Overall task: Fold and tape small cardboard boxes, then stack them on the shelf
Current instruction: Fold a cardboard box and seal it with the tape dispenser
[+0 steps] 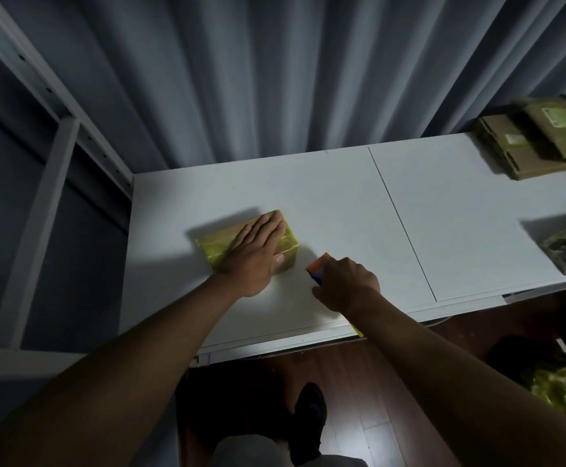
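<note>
grey curtain behind | white table | dark wood floor | dim light

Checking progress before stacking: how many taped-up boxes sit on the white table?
1 for sure: the taped box under the left hand. Flat cardboard lies far right; the blurred bundles at the right edge may hide more.

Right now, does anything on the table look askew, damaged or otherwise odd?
Nothing is clearly damaged or spilled. The taped box lies at an angle to the table edge, flat under the left hand. The right hand grips an orange tool. The flat cardboard at far right is too blurred to judge.
</note>
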